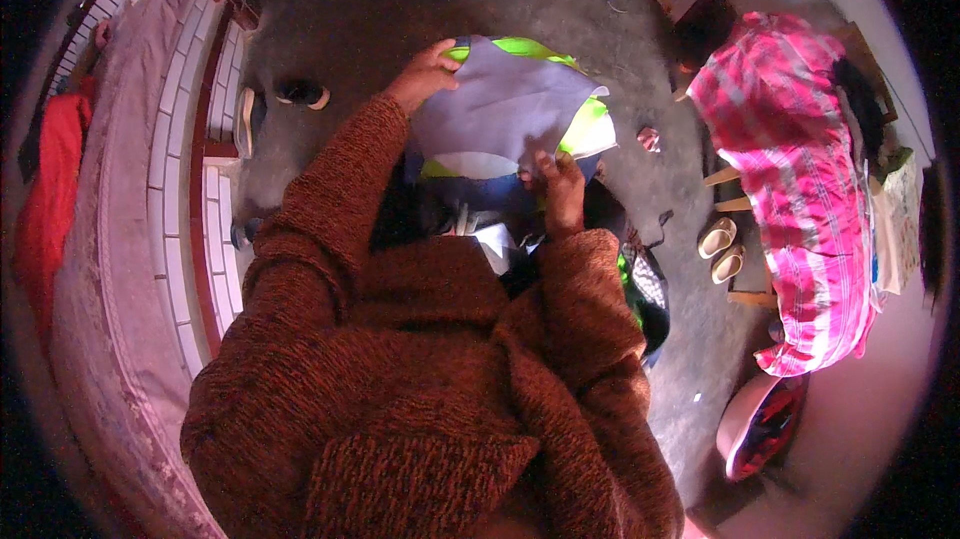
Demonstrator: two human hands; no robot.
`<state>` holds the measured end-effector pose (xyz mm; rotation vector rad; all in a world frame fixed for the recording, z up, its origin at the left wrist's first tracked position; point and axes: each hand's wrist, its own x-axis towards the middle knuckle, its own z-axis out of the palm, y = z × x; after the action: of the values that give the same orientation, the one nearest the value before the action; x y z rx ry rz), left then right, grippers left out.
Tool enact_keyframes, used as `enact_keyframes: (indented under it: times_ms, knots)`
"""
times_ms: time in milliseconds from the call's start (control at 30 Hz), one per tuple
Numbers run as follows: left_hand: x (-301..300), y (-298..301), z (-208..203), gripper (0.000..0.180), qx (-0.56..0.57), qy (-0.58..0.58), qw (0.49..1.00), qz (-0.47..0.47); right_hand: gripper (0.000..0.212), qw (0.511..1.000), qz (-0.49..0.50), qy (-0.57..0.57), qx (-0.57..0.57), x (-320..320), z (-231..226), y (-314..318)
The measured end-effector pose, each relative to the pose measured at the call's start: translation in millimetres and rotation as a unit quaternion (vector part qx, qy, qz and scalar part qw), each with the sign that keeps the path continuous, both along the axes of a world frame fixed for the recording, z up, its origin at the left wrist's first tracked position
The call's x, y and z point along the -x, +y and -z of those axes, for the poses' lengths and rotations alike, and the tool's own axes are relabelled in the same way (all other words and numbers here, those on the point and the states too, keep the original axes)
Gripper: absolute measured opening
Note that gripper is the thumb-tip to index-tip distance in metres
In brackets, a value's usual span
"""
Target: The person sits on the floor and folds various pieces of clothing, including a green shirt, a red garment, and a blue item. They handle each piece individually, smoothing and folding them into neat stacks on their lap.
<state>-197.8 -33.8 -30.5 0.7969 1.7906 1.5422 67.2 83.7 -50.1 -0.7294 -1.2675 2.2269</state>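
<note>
A fabric piece (510, 99) with a lavender-grey face, neon yellow-green panels and dark blue edging is spread out in front of me. My left hand (428, 74) grips its upper left edge, with part of the fingers tucked out of sight. At the lower right of the cloth, my right hand (562, 189) has its fingers curled and pressed together on the fabric. Dark material and some pale pieces lie beneath the cloth, close to my lap, and I cannot make out their kind. Brown knitted sleeves cover both my forearms.
To the right, a pink checked cloth (800, 199) covers a piece of wooden-legged furniture. Light-coloured shoes (722, 249) and a pink basin (745, 429) are on the floor beside it. On the left runs a white-tiled ledge (175, 209) with a mauve cover; more shoes (303, 94) lie near it.
</note>
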Motion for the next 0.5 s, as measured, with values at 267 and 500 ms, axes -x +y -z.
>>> enact_keyframes:
  times_ms: [267, 500]
  knots:
    - [8, -1, 12, 0.064, 0.032, 0.223, 0.974, -0.026, 0.028, 1.000, -0.013, -0.012, -0.005, 0, 2, 2]
    - [-47, 45, -28, 0.049, 0.030, 0.503, 0.864, -0.018, 0.030, 0.999, 0.002, -0.002, 0.051, -4, 9, 8]
